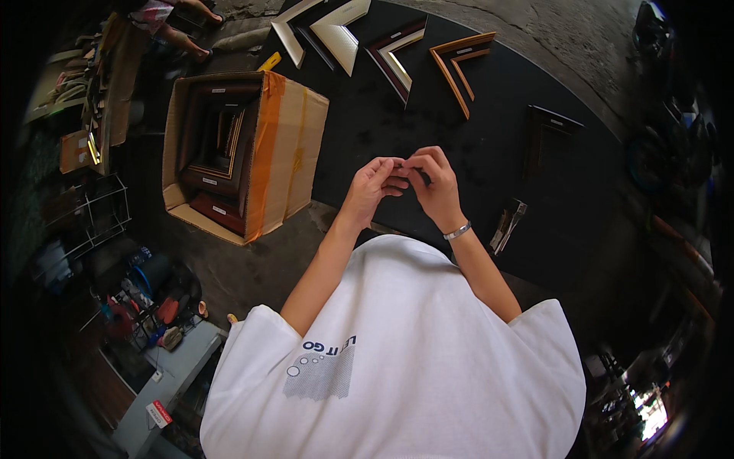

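Rough floor (527, 24) borders the black table (489, 157) below left hand (370, 187) and right hand (439, 188), grip pinched, contents unclear.

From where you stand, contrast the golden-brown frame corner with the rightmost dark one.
The golden-brown corner stands out in colour; the dark corner nearly blends into the black table. The dark corner lies farther right than the golden-brown corner. Both appear L-shaped.

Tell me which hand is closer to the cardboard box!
The left. The left hand is to the right of the box, apart from it; the right hand is farther right, beyond the left one.
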The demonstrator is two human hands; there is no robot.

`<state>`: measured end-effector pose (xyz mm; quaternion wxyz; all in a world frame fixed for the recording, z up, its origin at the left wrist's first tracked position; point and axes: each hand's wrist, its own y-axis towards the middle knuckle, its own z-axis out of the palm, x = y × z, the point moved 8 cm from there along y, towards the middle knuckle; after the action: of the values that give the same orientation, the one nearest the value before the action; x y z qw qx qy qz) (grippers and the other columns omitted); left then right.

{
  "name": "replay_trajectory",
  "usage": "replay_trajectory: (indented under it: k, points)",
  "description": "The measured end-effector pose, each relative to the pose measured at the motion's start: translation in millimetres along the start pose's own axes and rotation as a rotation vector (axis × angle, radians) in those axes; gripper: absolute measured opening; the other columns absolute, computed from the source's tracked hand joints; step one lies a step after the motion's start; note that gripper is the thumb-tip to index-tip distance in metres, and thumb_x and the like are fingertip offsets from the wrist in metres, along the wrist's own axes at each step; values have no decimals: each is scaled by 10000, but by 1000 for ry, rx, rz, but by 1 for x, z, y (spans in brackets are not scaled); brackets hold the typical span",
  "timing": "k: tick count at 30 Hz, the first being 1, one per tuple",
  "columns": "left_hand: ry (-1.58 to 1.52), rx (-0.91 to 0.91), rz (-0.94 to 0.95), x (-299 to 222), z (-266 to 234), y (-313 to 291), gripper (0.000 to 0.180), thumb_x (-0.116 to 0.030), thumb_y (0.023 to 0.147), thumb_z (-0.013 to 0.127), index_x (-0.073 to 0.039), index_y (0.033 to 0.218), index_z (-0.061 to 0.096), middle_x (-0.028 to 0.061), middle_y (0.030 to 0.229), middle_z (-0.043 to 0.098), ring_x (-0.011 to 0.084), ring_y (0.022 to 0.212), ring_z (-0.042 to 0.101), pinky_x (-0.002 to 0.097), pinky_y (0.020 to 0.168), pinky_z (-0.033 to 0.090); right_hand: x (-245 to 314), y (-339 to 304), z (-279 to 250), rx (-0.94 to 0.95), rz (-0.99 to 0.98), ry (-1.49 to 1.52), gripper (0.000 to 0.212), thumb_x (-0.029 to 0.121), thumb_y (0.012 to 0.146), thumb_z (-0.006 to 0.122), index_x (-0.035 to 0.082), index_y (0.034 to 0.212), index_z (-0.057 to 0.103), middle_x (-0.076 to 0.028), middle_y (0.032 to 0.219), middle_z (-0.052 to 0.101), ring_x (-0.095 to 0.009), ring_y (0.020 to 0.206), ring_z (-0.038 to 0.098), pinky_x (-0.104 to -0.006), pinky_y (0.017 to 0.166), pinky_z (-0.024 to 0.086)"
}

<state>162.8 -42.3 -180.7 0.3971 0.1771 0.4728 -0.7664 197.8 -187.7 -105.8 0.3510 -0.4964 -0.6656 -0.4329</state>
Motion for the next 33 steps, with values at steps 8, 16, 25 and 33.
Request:
replay_trajectory:
  k: [8,16,25,33]
  points:
    - [26,-80,-54,21,-6,15,296,-115,981,709,-33,1249,611,82,1030,721,147,933,711,283,830,604,-19,-26,-2,139,14,-58,125,32,886,727,76,1002,710,-74,924,649,-233,792,666,-342,672,534]
    - [23,-242,18,19,-44,1,212,-78,982,693,-64,1161,580,80,1011,711,168,828,730,277,731,628,-68,14,-2,7,268,-22,137,137,936,714,34,1012,666,-104,898,659,-262,834,670,-374,740,528]
    - [50,-284,40,3,-39,-49,192,-28,976,673,-72,1138,580,54,992,678,192,888,742,284,755,633,-144,155,94,124,252,-778,654,402,814,834,16,1267,564,-172,1231,583,-332,1161,579,-458,914,497]
    - [44,-279,70,-1,-64,-70,160,-53,964,710,-36,1110,647,89,1032,736,182,945,739,278,835,618,-155,166,91,229,319,-661,606,278,772,863,-9,1203,546,-195,1211,558,-359,1144,601,-453,978,508]
